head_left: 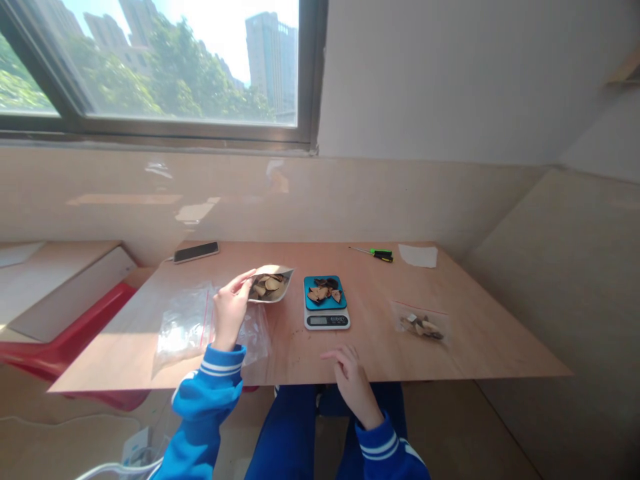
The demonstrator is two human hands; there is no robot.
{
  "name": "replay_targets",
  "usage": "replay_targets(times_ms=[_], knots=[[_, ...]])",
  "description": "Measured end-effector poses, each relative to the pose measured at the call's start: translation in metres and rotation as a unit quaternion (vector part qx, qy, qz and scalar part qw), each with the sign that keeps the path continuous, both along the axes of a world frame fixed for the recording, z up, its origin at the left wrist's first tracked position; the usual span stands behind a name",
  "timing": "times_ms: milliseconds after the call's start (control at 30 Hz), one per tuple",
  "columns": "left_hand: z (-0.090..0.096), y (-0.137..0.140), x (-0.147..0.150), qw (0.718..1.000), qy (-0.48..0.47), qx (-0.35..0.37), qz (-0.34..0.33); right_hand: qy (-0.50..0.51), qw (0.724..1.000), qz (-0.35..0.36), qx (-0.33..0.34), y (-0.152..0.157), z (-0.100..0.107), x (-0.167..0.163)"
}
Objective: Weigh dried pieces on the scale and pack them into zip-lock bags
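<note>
My left hand (pixel 233 303) grips the left side of a pouch (pixel 287 283) above the table. Its mouth gapes, and pale dried slices (pixel 270 285) show inside. To the right of the pouch, a kitchen scale (pixel 327 323) with a blue top plate bears several dark-edged brown dried pieces (pixel 324 292). The reading on its display is too small to make out. My right hand (pixel 351 377) hovers near the table's front edge, below the scale. Its index finger is stretched out to the left, and nothing shows in it.
Clear zip bags (pixel 185 323) lie flat at the left. At the right is a zip bag with dried pieces (pixel 425 327). A phone (pixel 197 251), screwdrivers (pixel 381 255) and a white paper (pixel 419 256) lie along the back. A red chair (pixel 75 340) stands left of the table (pixel 480 353).
</note>
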State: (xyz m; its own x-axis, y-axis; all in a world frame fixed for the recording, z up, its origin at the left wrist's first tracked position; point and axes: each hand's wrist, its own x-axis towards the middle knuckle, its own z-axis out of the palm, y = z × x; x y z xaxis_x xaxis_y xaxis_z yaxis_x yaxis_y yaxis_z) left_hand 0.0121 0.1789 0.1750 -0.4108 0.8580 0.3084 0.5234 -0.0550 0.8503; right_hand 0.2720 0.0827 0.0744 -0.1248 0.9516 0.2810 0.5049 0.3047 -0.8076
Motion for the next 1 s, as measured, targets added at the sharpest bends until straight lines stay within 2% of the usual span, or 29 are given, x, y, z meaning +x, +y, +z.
replay_targets(times_ms=[167, 300, 533, 633, 800, 1000], knots=[[-0.001, -0.003, 0.003, 1.000, -0.001, 0.005, -0.006, 0.015, 0.996, 0.071, -0.048, -0.015, 0.004, -0.032], [0.000, 0.006, -0.004, 1.000, -0.011, 0.011, -0.002, 0.017, 0.993, 0.099, -0.065, -0.020, 0.006, -0.040], [0.026, 0.082, -0.041, 0.997, -0.029, 0.065, 0.025, 0.003, 0.995, 0.065, -0.076, -0.016, 0.004, -0.024], [0.028, 0.099, -0.041, 0.992, -0.017, 0.114, 0.059, 0.001, 0.997, 0.044, -0.069, -0.014, 0.001, -0.015], [0.009, 0.083, -0.034, 0.977, 0.033, 0.187, 0.099, 0.012, 0.998, 0.031, -0.059, -0.013, -0.006, -0.016], [-0.007, 0.050, -0.029, 0.969, 0.084, 0.203, 0.112, 0.035, 0.998, 0.019, -0.046, -0.005, -0.015, -0.070]])
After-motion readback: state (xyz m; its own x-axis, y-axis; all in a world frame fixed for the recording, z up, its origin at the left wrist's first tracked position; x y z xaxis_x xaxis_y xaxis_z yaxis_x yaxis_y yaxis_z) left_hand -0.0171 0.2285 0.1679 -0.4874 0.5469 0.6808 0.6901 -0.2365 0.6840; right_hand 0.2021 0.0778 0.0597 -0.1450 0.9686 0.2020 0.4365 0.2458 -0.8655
